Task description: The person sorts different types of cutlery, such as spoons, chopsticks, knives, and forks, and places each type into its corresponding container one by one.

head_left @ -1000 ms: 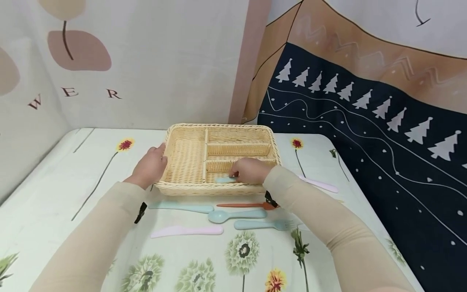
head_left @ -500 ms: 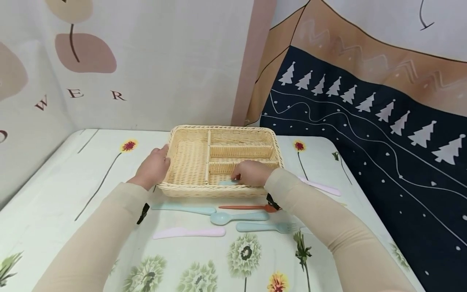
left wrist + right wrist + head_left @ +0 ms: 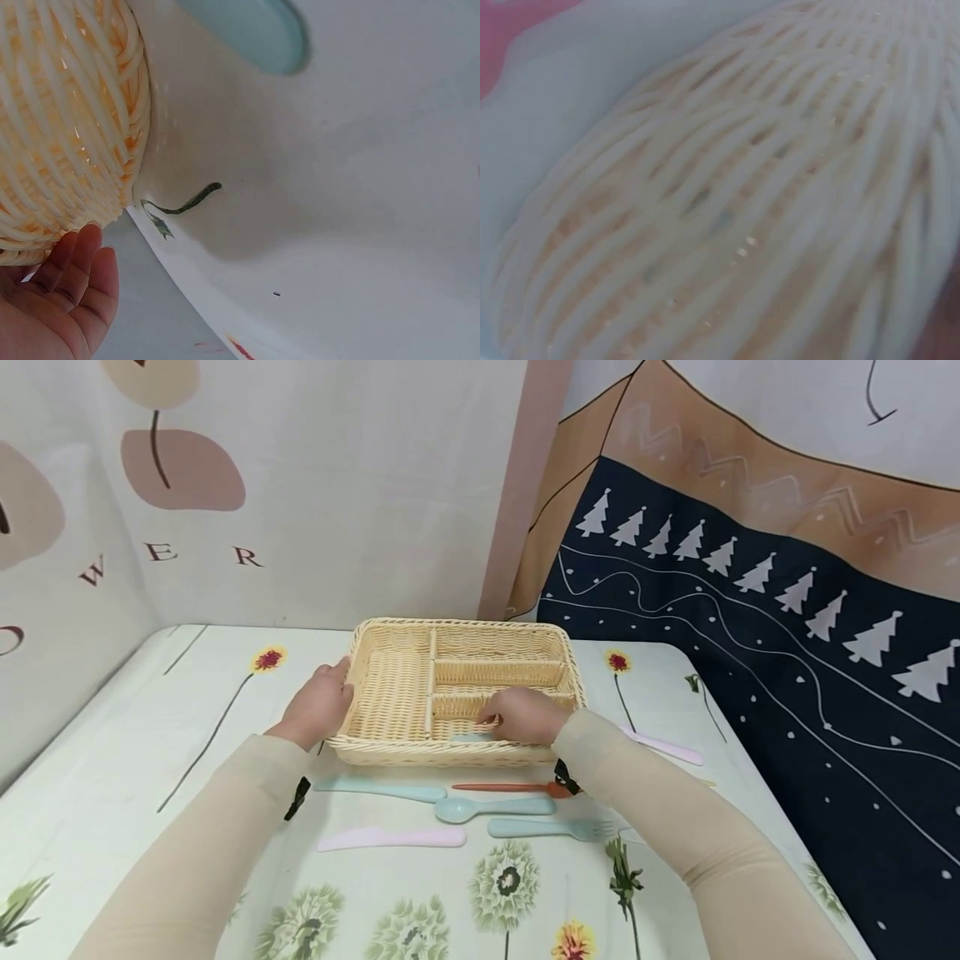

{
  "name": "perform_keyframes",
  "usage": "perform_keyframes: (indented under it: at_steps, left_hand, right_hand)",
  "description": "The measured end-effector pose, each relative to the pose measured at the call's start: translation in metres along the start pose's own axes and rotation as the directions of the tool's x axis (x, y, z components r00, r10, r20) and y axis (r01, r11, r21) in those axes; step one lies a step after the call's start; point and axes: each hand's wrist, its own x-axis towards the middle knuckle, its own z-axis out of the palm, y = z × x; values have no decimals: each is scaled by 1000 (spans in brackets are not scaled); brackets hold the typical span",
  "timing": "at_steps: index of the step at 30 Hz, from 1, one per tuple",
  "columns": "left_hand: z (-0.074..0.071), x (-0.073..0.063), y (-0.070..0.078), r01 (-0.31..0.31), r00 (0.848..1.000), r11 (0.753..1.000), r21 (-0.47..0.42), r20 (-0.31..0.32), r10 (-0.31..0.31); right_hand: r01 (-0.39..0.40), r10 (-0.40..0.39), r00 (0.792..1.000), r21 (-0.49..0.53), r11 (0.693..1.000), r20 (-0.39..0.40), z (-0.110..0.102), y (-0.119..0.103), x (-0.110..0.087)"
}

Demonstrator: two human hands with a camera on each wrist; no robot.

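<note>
Blue utensil (image 3: pixel 469 737) sits lower in the basket (image 3: pixel 386 689) (right hand (image 3: pixel 527 714) now just above).

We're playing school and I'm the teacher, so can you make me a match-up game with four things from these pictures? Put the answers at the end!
Things:
1. left hand
2. right hand
3. blue spoon
4. basket

Clues:
A. on the table, between the basket and the blue fork
B. woven, with dividers
C. on the basket's left side
D. in the basket's front right compartment

Pairs: 1-C, 2-D, 3-A, 4-B
</note>
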Motion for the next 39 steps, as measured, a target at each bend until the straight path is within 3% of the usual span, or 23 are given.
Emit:
perform_keyframes:
  at_steps: [9, 14, 19, 23, 29, 33, 39]
  left_hand:
    - [1, -2, -5, 0, 1000, 1000, -2, 4, 0]
    - [3, -4, -6, -11, 1000, 1000, -3, 6, 11]
    - [6, -5, -7, -13, 1000, 1000, -6, 3, 13]
    - [6, -5, -5, -18, 1000, 1000, -12, 0, 18]
    - [3, -3, -3, -21, 1000, 1000, -17, -10, 21]
    - [2, -1, -2, -19, 1000, 1000, -13, -12, 19]
    - [2, 0, -2, -16, 1000, 1000, -22, -9, 15]
  right_hand:
    - [-49, 62, 992, 111, 993, -111, -11, -8, -14]
    - [-14, 33, 981, 97, 995, -192, -9, -11, -23]
    - [14, 23, 962, 133, 991, -271, -8, -14, -34]
    - [25, 52, 942, 223, 974, -331, -10, -16, -45]
    - [105, 27, 909, 291, 951, -417, -13, -14, -60]
    - [139, 4, 898, 293, 946, -440, -10, -13, -68]
    - [138, 6, 906, 309, 941, -423, -3, -9, -78]
